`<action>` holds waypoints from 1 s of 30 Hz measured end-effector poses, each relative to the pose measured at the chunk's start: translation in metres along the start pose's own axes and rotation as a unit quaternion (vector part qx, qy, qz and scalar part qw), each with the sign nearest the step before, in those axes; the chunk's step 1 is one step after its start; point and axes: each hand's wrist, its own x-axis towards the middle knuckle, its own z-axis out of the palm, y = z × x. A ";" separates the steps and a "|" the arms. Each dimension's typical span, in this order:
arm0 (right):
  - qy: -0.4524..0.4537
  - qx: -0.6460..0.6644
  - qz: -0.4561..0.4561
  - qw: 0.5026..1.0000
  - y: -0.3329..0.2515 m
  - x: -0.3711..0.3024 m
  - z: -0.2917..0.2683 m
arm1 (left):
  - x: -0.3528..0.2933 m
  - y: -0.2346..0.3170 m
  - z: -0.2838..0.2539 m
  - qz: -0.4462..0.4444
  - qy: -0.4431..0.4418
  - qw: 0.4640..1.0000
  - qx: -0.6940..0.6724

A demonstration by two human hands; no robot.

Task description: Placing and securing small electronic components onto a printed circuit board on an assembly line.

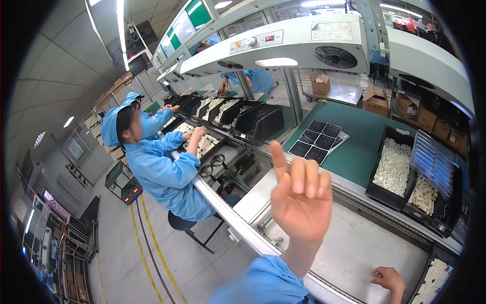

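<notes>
1. The left hand [302,200] is raised in the middle, palm toward the wearer, index finger extended and the other fingers partly folded; it grips nothing visible.
2. The right hand [389,278] is low at the near right, above the pale metal surface [349,253], fingers loosely bent with nothing visible in them. Whether it touches the metal, I cannot tell.
3. Nearest the right hand, the cream panel [431,283] lies in a dark-edged tray at the near right, cut off by the view's rim. It looks stiff and fairly light; opposite edges seem the safest hold, keeping fingers off the small pieces on it.
4. Beyond the left hand, the black square panels [315,141] lie on the green counter [349,157]. They look thin, light and perhaps slippery; lifting by a corner or edge should suit.
</notes>
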 end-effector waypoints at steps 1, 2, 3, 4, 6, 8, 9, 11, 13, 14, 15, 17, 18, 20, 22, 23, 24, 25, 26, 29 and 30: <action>-0.003 0.004 -0.005 1.000 0.001 0.001 0.000 | -0.004 -0.001 0.002 0.000 -0.023 1.000 0.009; -0.003 0.001 -0.007 1.000 0.003 0.002 0.000 | -0.007 -0.005 0.001 -0.034 -0.064 0.997 0.028; -0.005 0.000 -0.012 1.000 0.004 0.002 0.000 | -0.010 -0.010 0.002 -0.081 -0.097 0.992 0.023; -0.005 0.002 -0.014 1.000 0.008 0.003 0.000 | -0.014 -0.019 0.004 -0.131 -0.130 0.983 0.015; -0.012 -0.002 -0.034 0.999 0.005 0.007 -0.002 | -0.028 -0.017 0.028 -0.200 -0.143 0.969 -0.002; -0.015 0.006 -0.032 0.999 0.002 0.004 -0.004 | -0.035 -0.020 0.030 -0.278 -0.190 0.942 -0.001; -0.020 -0.004 -0.047 0.999 -0.002 0.004 -0.005 | -0.038 -0.020 0.031 -0.320 -0.219 0.921 -0.038; -0.026 -0.015 -0.059 0.998 -0.002 0.002 -0.004 | -0.039 -0.020 0.034 -0.362 -0.301 0.877 -0.095; -0.009 0.011 -0.024 1.000 0.005 0.008 0.002 | -0.026 -0.030 0.032 -0.320 -0.405 0.846 -0.135; -0.011 0.010 -0.022 1.000 0.006 0.008 0.002 | -0.022 -0.033 0.033 -0.275 -0.504 0.801 -0.169; -0.010 0.009 -0.024 1.000 0.006 0.008 0.002 | -0.026 -0.033 0.037 -0.276 -0.481 0.813 -0.176; -0.009 0.007 -0.027 1.000 0.005 0.008 0.002 | -0.025 -0.032 0.038 -0.274 -0.480 0.815 -0.173; -0.010 0.008 -0.024 1.000 0.005 0.008 0.001 | -0.024 -0.031 0.038 -0.274 -0.479 0.816 -0.170; -0.011 0.009 -0.018 1.000 0.005 0.006 0.001 | -0.024 -0.031 0.037 -0.275 -0.476 0.817 -0.174; -0.013 0.004 -0.015 1.000 0.005 0.006 0.001 | -0.024 -0.031 0.037 -0.276 -0.473 0.818 -0.176; -0.014 0.003 -0.015 1.000 0.004 0.006 0.001 | -0.025 -0.031 0.037 -0.278 -0.474 0.816 -0.177; -0.012 0.005 -0.015 1.000 0.003 0.005 0.000 | -0.025 -0.031 0.038 -0.281 -0.476 0.814 -0.179; -0.011 0.008 -0.016 1.000 0.002 0.004 0.000 | -0.025 -0.031 0.038 -0.280 -0.475 0.815 -0.179; -0.012 0.008 -0.014 1.000 0.002 0.003 0.000 | -0.025 -0.031 0.038 -0.280 -0.475 0.813 -0.185; -0.011 0.007 -0.015 1.000 0.003 0.005 0.000 | -0.026 -0.030 0.039 -0.280 -0.472 0.814 -0.189; -0.011 0.009 -0.018 1.000 0.004 0.007 0.000 | -0.026 -0.030 0.039 -0.280 -0.469 0.817 -0.188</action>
